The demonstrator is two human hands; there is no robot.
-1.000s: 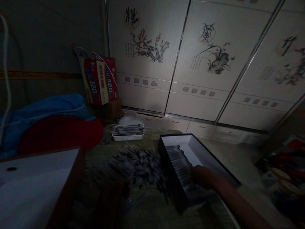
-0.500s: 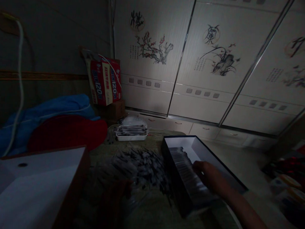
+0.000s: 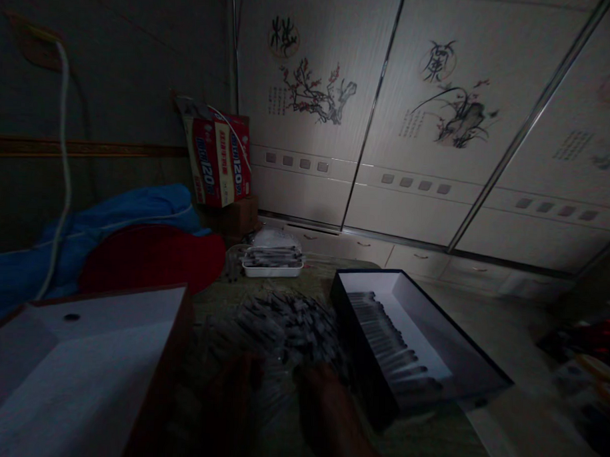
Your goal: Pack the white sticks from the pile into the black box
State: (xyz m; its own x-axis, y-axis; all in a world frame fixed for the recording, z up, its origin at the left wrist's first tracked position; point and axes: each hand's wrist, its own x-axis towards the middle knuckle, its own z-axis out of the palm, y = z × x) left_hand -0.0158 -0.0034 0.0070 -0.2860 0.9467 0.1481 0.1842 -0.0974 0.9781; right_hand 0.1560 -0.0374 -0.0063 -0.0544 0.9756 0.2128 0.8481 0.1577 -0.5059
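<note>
Both hands sit low at the near edge of the pile [image 3: 286, 324] of thin sticks. The right hand [image 3: 323, 406] touches its near-right fringe; the left hand [image 3: 231, 399] is just beside. The dim view hides their grip. The box [image 3: 485, 368], its sticks lying crosswise, is right of them.

Right hand [image 3: 324, 396] at the stick pile [image 3: 286, 324] — dark box [image 3: 480, 368] beside it

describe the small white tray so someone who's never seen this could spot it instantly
Start at the painted sliding wardrobe doors along the back and drop to the far edge of the table below the plum-blossom panel. The small white tray sits there, piled with dark thin sticks. Unlike the dark-sided box nearer the hands, it is shallow, white outside, and far smaller.
</note>
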